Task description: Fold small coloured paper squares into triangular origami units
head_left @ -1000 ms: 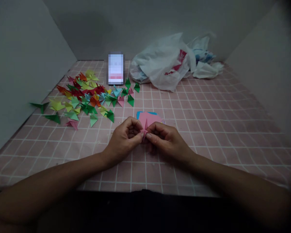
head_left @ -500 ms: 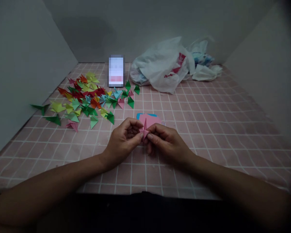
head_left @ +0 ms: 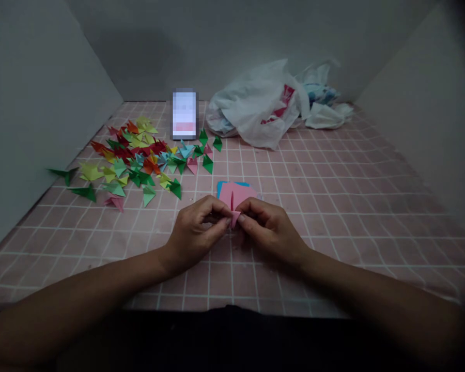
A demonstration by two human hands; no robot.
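A small folded piece of pink paper (head_left: 235,218) is held up between my two hands, with one narrow point of it standing upright. My left hand (head_left: 197,226) pinches its left side between thumb and forefinger. On the other side my right hand (head_left: 269,226) grips it the same way, thumb against forefinger. Just beyond the fingers lies a stack of paper sheets (head_left: 242,192), pink on top with blue showing at the back left. My fingers hide part of the folded paper and the stack's near edge.
Many folded paper cranes (head_left: 139,155) in several colours spread over the left of the table. Behind them a phone (head_left: 184,114) stands upright, its screen blurred. White plastic bags (head_left: 251,103) lie at the back. The table has a pink checked cloth (head_left: 333,206); pale walls enclose three sides.
My left hand has shifted slightly down and right, its fingers closer to the right hand. The folded paper has turned, so its upright point looks thinner.
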